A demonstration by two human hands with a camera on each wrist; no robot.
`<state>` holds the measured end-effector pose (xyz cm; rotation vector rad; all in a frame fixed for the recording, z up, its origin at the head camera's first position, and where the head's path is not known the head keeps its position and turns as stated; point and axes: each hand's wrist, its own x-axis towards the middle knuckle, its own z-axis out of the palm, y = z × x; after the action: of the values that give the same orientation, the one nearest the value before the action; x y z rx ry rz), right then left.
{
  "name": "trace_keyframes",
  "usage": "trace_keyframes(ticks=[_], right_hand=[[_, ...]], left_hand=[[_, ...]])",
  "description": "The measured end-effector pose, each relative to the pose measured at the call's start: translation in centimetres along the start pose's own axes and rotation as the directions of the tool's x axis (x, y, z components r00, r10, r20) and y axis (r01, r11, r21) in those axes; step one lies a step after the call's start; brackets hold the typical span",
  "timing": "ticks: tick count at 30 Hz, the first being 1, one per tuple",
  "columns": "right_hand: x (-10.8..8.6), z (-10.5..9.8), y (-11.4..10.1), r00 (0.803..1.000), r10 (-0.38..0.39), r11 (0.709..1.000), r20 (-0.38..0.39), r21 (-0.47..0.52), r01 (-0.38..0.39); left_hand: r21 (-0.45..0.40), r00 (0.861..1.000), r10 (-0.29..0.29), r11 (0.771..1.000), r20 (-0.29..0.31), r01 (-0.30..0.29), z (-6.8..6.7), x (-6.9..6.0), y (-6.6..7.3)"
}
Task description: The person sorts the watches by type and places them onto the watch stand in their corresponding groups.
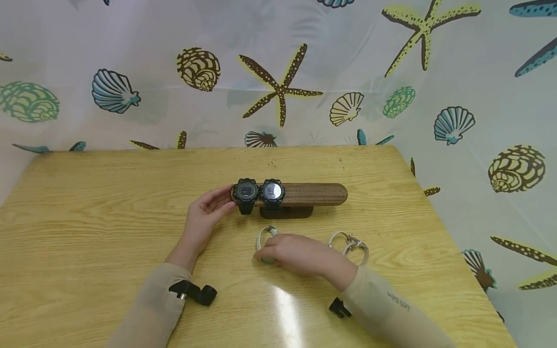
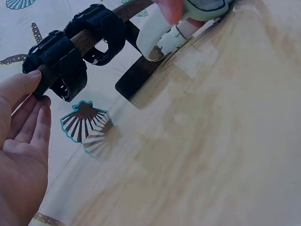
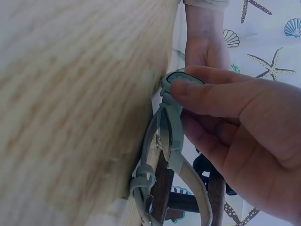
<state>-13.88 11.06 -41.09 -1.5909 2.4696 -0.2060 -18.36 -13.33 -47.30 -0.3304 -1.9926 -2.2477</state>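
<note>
A dark wooden watch stand (image 1: 315,194) with a rounded bar stands on the table. Two black digital watches, the outer watch (image 1: 246,191) and the inner watch (image 1: 273,191), are strapped side by side round its left half. My left hand (image 1: 203,215) pinches the bar's left end, its thumb (image 2: 23,84) and fingertips on either side. In front of the stand, my right hand (image 1: 300,253) grips a pale green wristwatch (image 3: 176,136) by its case, between thumb and fingers. The strap forms a loop, low over the tabletop. My palm hides part of the watch in the head view.
Pale looped watch straps (image 1: 359,249) lie right of my right hand, partly hidden by it. The wooden table (image 1: 109,217) meets a shell-and-starfish patterned cloth (image 1: 156,111) behind and at the right. Black mounts (image 1: 206,295) sit on both wrists.
</note>
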Motion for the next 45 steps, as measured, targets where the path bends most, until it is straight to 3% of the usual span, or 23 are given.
trace_keyframes(ticks=[4, 8, 13, 16, 18, 20, 24, 27, 29, 32, 35, 41, 45], right_hand=[[0.0, -0.2, 0.0, 1.000, 0.003, 1.000, -0.022, 0.021, -0.003], [-0.5, -0.9, 0.3, 0.997, 0.041, 0.988, -0.069, 0.151, -0.030], [-2.1, -2.9, 0.8, 0.980, 0.056, 0.935, -0.193, 0.355, 0.017], [-3.5, -4.0, 1.4, 0.949, 0.076, 0.902, -0.306, 0.427, 0.066], [-4.4, -4.7, 1.9, 0.913, 0.103, 0.900, -0.395, 0.428, 0.084], [-5.2, -5.3, 2.4, 0.864, 0.162, 0.903, -0.477, 0.425, 0.066], [-6.9, -6.1, 3.9, 0.736, 0.347, 0.872, -0.581, 0.489, -0.025], [-8.3, -6.6, 5.1, 0.644, 0.492, 0.827, -0.586, 0.545, -0.136], [-9.2, -6.7, 5.8, 0.593, 0.573, 0.794, -0.565, 0.562, -0.232], [-10.3, -6.5, 7.0, 0.542, 0.675, 0.724, -0.501, 0.591, -0.355], [-11.0, -5.8, 8.2, 0.526, 0.741, 0.649, -0.417, 0.647, -0.401], [-11.4, -4.2, 9.5, 0.553, 0.786, 0.515, -0.275, 0.786, -0.342], [-11.3, -3.5, 9.9, 0.566, 0.792, 0.463, -0.228, 0.828, -0.316]], left_hand=[[0.004, 1.000, 0.000, 1.000, -0.001, 0.000, 0.0, 0.0, -0.1], [0.004, 1.000, -0.002, 1.000, -0.004, 0.002, 0.0, 0.0, -0.1], [0.007, 1.000, -0.004, 1.000, -0.006, 0.004, 0.0, 0.0, 0.0], [0.017, 1.000, -0.006, 1.000, -0.007, 0.006, 0.0, 0.0, 0.0], [0.019, 1.000, -0.006, 1.000, -0.007, 0.006, 0.0, 0.1, 0.0], [0.018, 1.000, -0.006, 1.000, -0.008, 0.006, -0.1, 0.1, 0.0], [0.015, 1.000, -0.002, 1.000, -0.007, 0.002, -0.1, 0.1, -0.2], [0.015, 1.000, 0.003, 1.000, -0.004, -0.003, -0.1, 0.1, -0.2], [0.016, 1.000, 0.007, 1.000, -0.004, -0.007, -0.1, 0.1, -0.2], [0.015, 1.000, 0.007, 1.000, -0.004, -0.007, 0.0, 0.0, -0.2], [0.013, 1.000, 0.007, 1.000, -0.003, -0.007, 0.0, 0.1, -0.2], [0.005, 1.000, 0.009, 1.000, -0.002, -0.009, 0.0, 0.1, -0.1], [0.001, 1.000, 0.012, 1.000, -0.003, -0.012, 0.0, 0.1, -0.1]])
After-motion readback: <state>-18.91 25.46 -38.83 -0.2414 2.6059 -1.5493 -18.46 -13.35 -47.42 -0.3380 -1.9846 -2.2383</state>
